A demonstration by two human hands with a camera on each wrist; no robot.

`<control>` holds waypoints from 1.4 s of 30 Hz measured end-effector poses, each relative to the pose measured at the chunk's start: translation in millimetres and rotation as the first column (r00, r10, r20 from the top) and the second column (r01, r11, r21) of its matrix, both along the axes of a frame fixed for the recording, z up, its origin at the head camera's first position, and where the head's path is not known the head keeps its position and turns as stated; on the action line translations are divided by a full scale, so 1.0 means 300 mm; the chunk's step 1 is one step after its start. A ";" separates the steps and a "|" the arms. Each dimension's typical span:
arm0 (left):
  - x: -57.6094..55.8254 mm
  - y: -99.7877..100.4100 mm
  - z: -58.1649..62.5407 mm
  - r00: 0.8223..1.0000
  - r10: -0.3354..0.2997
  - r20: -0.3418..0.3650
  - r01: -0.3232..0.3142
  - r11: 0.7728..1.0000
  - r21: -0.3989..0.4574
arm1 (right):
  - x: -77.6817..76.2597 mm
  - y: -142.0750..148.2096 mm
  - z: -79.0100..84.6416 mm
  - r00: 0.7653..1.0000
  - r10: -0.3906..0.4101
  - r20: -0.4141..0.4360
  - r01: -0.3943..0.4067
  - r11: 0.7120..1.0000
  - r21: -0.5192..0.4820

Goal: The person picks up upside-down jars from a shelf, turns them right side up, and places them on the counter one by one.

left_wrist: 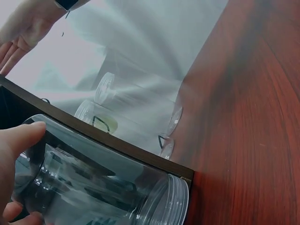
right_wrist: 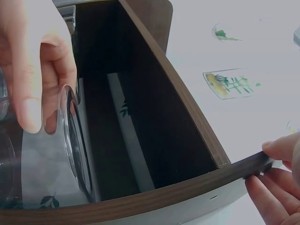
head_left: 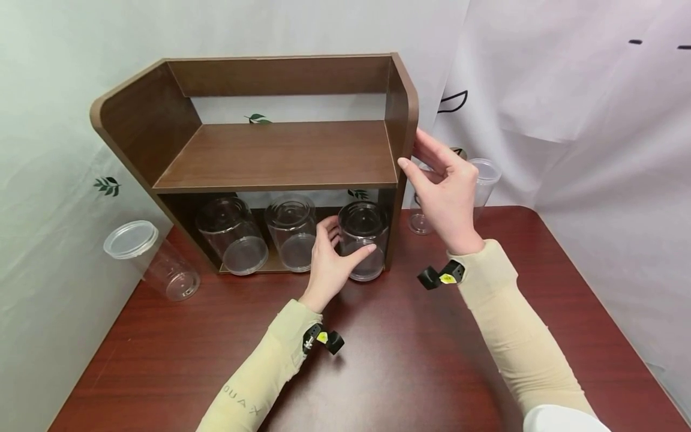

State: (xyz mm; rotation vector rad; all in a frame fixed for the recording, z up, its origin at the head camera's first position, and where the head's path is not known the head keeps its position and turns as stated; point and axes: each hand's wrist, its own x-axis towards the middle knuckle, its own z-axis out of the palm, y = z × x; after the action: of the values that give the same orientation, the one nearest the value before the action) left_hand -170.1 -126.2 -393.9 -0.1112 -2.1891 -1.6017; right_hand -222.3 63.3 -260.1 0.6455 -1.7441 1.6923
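A brown two-tier wooden shelf [head_left: 281, 153] stands on the table. My left hand [head_left: 330, 264] holds a clear plastic jar [head_left: 363, 221] at the right end of the lower tier, thumb at the front and fingers around its left side. In the left wrist view this jar's ridged lid [left_wrist: 178, 201] is at the end nearest the table, so it stands upside down. Two similar jars, a middle jar [head_left: 291, 219] and a left jar [head_left: 229, 225], share that tier. My right hand [head_left: 445, 192] pinches the front edge of the shelf's right side panel [head_left: 406, 114].
A clear jar with a whitish lid [head_left: 132, 240] stands left of the shelf on the red-brown table [head_left: 421, 360]. Behind my right hand, to the shelf's right, stand two more clear containers, one a lidded jar [head_left: 486, 174]. White cloth [head_left: 540, 90] hangs behind and beside the table.
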 end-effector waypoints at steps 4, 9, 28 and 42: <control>-0.002 0.005 0.004 0.999 0.032 -0.001 -0.032 0.996 -0.079 | 0.001 0.001 -0.002 1.000 0.002 -0.001 -0.002 1.000 -0.007; -0.007 0.018 0.008 0.997 0.073 0.007 -0.071 0.989 -0.128 | 0.001 0.000 -0.003 1.000 0.000 -0.005 0.000 1.000 -0.007; 0.049 -0.004 0.051 1.000 0.028 0.012 -0.028 0.999 -0.022 | 0.001 0.000 -0.003 1.000 -0.003 -0.001 0.003 1.000 -0.001; 0.147 -0.052 0.076 0.998 -0.063 -0.020 0.065 0.991 0.114 | 0.001 -0.006 -0.010 0.999 -0.013 -0.051 0.013 1.000 -0.001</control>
State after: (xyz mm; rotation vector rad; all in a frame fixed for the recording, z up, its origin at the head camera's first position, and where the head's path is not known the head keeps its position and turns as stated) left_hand -126.0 -141.9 -371.2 -0.1620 -2.0955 -1.7507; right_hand -222.0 61.5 -263.1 0.6693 -1.7085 1.6538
